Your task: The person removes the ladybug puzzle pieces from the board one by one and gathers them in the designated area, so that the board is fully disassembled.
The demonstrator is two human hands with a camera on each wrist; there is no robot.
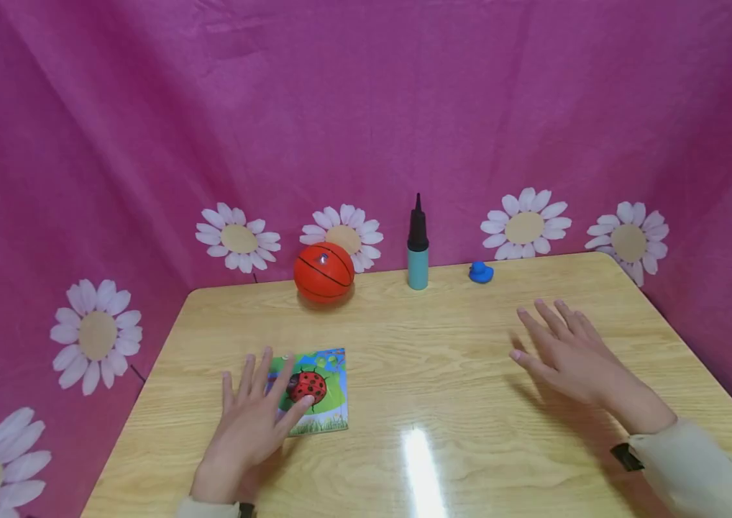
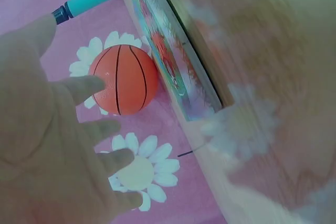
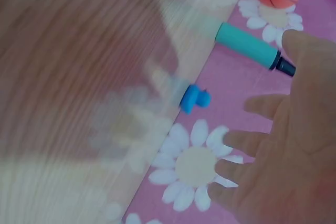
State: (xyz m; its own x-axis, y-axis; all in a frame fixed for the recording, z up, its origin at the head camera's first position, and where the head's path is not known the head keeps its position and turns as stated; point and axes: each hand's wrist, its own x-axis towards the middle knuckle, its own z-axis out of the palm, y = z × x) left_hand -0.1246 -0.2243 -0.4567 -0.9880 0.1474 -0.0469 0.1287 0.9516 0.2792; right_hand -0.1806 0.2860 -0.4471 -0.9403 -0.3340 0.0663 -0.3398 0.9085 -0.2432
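In the head view my left hand (image 1: 251, 424) spreads its fingers over the left part of a ladybug picture puzzle or book (image 1: 334, 388), hiding some of it. The left wrist view shows this hand (image 2: 58, 124) holding nothing, with the thick flat ladybug piece (image 2: 173, 61) beyond the fingers. Over the right side of the table hovers my right hand (image 1: 576, 363), fingers spread, its shadow falling below. Nearest to it is a small blue rubber duck (image 1: 481, 273) at the back. The right wrist view also has this hand (image 3: 286, 150) bare of any object.
A small orange basketball (image 1: 323, 273) rests at the back left of the wooden table (image 1: 431, 374). Right of it stands a teal and black hand pump (image 1: 418, 266), nozzle up. A magenta cloth (image 1: 366, 108) with white daisies hangs behind and at the sides.
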